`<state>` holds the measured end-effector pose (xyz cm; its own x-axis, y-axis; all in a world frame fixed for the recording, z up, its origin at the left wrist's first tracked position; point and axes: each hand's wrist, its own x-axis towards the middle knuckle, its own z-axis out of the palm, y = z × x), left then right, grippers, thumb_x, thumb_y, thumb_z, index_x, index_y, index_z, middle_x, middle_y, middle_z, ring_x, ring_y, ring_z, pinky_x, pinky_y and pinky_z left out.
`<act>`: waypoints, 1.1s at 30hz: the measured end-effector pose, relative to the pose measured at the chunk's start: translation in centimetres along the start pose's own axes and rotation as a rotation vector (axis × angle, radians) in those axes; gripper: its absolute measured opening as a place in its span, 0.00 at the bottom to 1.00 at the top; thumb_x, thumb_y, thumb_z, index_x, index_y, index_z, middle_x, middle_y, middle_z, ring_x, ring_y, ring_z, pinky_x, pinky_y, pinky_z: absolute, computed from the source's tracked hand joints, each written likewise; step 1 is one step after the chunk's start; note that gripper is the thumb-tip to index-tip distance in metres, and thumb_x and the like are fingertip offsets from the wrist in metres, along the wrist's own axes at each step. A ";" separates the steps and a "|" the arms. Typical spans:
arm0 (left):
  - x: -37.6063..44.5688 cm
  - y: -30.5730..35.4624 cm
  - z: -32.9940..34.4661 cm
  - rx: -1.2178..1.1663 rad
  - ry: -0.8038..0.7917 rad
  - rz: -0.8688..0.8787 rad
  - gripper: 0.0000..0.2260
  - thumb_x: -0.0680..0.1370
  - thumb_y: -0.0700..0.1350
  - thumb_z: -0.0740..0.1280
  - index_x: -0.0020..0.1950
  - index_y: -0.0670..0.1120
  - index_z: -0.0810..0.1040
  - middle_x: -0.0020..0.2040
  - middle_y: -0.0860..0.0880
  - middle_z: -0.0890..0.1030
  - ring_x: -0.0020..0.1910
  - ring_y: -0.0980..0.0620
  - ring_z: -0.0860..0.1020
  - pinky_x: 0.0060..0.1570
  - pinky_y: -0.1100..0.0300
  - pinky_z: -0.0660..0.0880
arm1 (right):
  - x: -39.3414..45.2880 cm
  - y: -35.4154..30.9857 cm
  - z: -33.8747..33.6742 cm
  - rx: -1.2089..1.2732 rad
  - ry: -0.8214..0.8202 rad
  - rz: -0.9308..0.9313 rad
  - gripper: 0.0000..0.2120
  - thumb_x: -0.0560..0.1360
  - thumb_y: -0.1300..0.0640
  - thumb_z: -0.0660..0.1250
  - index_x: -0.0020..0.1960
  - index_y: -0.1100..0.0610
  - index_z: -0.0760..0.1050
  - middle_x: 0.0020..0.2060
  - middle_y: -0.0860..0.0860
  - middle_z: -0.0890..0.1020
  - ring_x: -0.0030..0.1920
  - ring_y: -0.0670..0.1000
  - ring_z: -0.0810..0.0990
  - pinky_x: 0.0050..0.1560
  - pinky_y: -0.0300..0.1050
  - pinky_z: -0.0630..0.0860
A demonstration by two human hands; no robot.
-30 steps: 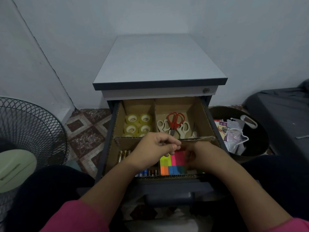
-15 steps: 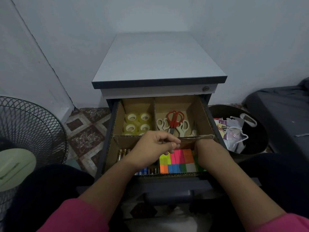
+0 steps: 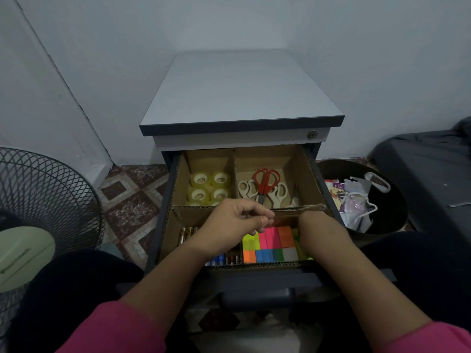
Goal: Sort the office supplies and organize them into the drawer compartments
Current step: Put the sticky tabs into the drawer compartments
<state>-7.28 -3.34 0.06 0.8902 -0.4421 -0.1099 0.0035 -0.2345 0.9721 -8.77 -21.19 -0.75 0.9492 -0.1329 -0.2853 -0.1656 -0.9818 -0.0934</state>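
The cabinet's top drawer [image 3: 166,197] is pulled out, lined with a cardboard divider [image 3: 300,208] that makes four compartments. Clear tape rolls [image 3: 209,187] fill the back left one. Red and white scissors [image 3: 265,184] lie in the back right. Batteries [image 3: 187,234] sit in the front left, and coloured sticky notes [image 3: 272,240] in the front right. My left hand [image 3: 234,225] hovers over the centre, fingers curled, pinching at the divider's top edge. My right hand [image 3: 321,230] reaches down at the right end of the sticky notes, its fingers hidden.
A standing fan [image 3: 38,200] is on the floor at the left. A black bin [image 3: 397,212] with plastic bags and packaging stands right of the drawer, and a dark covered object [image 3: 433,174] lies beyond it. The grey cabinet top [image 3: 239,90] is bare.
My right hand has slid from over the sticky notes to their right end, uncovering the orange and grey pads. My left hand has stayed at the divider.
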 end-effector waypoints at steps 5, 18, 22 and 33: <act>0.0 0.0 -0.1 0.010 -0.005 0.003 0.07 0.77 0.36 0.66 0.51 0.45 0.82 0.47 0.49 0.85 0.42 0.58 0.81 0.43 0.65 0.77 | -0.1 -0.1 -0.1 -0.038 -0.016 0.033 0.06 0.78 0.62 0.61 0.52 0.57 0.75 0.48 0.52 0.79 0.51 0.53 0.80 0.46 0.44 0.74; 0.0 -0.1 -0.1 -0.008 -0.010 0.000 0.08 0.77 0.35 0.66 0.49 0.47 0.82 0.45 0.51 0.85 0.41 0.58 0.80 0.43 0.65 0.76 | 0.3 0.3 -0.1 0.000 0.026 0.008 0.08 0.76 0.63 0.60 0.50 0.58 0.77 0.39 0.51 0.76 0.47 0.54 0.80 0.46 0.46 0.77; 0.0 -0.1 -0.1 -0.007 -0.009 -0.003 0.08 0.77 0.36 0.66 0.50 0.47 0.82 0.46 0.51 0.85 0.40 0.59 0.80 0.42 0.67 0.76 | 0.3 0.7 -0.5 0.003 0.042 0.007 0.09 0.75 0.62 0.61 0.48 0.55 0.79 0.38 0.50 0.76 0.41 0.52 0.77 0.43 0.44 0.77; 0.1 -0.1 0.0 -0.002 -0.005 0.000 0.07 0.77 0.36 0.67 0.50 0.46 0.82 0.47 0.49 0.85 0.40 0.59 0.80 0.43 0.66 0.76 | -0.2 0.5 -1.5 0.326 -0.278 -0.056 0.10 0.70 0.62 0.71 0.39 0.47 0.77 0.38 0.47 0.80 0.37 0.44 0.79 0.39 0.38 0.76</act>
<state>-7.20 -3.32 -0.09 0.8878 -0.4466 -0.1113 0.0049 -0.2327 0.9725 -8.65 -21.88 0.69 0.8581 0.0051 -0.5134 -0.2340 -0.8862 -0.3999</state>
